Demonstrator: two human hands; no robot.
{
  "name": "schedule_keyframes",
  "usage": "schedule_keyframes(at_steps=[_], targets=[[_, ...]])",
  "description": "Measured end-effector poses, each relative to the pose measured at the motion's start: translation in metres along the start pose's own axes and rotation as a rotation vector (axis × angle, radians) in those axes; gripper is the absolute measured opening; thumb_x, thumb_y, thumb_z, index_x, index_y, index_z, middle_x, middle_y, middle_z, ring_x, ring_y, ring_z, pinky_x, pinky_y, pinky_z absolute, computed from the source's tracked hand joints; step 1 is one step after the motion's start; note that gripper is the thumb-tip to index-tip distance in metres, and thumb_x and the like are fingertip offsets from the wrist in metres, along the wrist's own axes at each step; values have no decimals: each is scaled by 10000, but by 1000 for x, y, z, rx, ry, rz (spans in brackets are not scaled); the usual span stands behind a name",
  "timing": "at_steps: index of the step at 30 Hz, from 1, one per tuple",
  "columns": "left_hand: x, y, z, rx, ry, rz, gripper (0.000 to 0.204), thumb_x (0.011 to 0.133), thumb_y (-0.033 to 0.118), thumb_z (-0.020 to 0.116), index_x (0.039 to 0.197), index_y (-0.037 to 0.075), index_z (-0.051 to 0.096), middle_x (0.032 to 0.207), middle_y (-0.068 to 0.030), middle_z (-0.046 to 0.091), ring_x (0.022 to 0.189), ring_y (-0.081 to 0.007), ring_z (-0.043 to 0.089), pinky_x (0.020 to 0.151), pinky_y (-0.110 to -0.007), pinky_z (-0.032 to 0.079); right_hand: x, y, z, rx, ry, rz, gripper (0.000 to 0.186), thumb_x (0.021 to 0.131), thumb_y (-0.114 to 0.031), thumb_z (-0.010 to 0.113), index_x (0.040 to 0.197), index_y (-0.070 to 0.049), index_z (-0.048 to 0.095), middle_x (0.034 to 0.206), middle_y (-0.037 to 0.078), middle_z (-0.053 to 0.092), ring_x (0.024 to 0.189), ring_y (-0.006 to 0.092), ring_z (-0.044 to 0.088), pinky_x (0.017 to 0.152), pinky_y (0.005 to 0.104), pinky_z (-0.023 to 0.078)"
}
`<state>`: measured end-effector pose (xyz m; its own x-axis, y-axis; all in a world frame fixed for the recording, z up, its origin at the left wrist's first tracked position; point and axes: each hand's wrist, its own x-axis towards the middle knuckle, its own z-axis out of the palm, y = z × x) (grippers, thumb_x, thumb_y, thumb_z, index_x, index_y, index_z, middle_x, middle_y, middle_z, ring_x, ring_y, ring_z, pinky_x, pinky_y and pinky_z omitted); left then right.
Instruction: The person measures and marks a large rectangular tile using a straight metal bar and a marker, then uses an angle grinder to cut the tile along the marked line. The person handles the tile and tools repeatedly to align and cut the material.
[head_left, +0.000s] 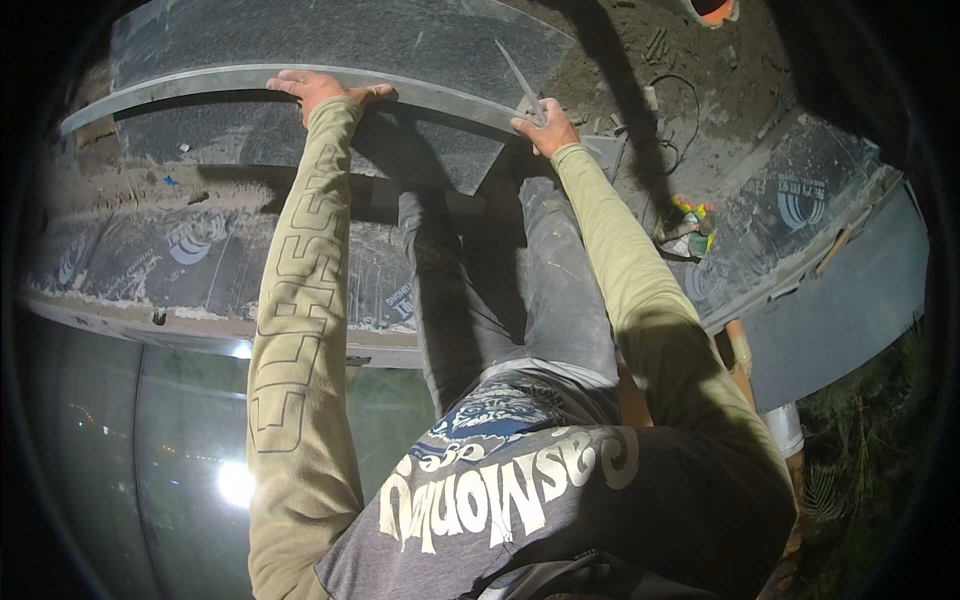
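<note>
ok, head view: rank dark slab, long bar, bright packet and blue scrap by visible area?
Largest to smallest:
1. Dark slab
2. Long bar
3. Bright packet
4. Blue scrap

All four gaps look clear, though fisheye bends the bar.

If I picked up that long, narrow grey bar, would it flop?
The long, narrow grey bar probably stays stiff: it looks metallic. Being long, it might swing if lifted at one end. It could slide when pushed, since the dark grey slab beneath looks flat.
</note>
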<state>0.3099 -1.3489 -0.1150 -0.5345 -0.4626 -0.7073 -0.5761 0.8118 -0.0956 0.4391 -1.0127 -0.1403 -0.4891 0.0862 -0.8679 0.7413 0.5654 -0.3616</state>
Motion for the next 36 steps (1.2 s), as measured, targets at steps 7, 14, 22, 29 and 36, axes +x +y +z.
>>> schedule_keyframes(at_steps=[7,14,22,29,36], targets=[[6,-1,9,35,42,13,1645,501,542,980,1527,-94,-138,1606,-334,-158,1391,-494,405,1125,-499,469,1,1,-1,-12,-2,32,651,801,-408,834,1212,1,539,898,134,696,571,186,654,586,332,545],[8,-4,9,90,23,85,1688,472,673,934,1452,-233,-100,1530,-469,-112,1449,-516,278,1182,-391,391,2,4,0,-1,-1,7,651,811,-426,817,1238,-9,558,906,130,701,574,194,657,604,341,550],[3,2,4,28,19,70,1691,488,587,966,1468,-169,-186,1549,-432,-143,1306,-501,501,1068,-443,527,15,28,6,-73,9,-38,685,808,-495,790,1274,-40,578,1120,192,703,1024,336,688,918,417,521],[2,-4,8,33,44,86,1705,467,603,966,1476,-163,-175,1554,-425,-143,1268,-500,539,1030,-427,556,14,26,9,-58,19,-20,688,791,-481,814,1272,-47,582,1137,190,699,1079,342,672,946,420,509],[2,1,6,43,3,54,1704,469,605,965,1480,-156,-176,1555,-424,-141,1255,-497,551,1024,-424,561,16,30,8,-33,8,-24,688,786,-474,824,1266,-43,584,1117,187,704,1059,337,677,936,417,515]])
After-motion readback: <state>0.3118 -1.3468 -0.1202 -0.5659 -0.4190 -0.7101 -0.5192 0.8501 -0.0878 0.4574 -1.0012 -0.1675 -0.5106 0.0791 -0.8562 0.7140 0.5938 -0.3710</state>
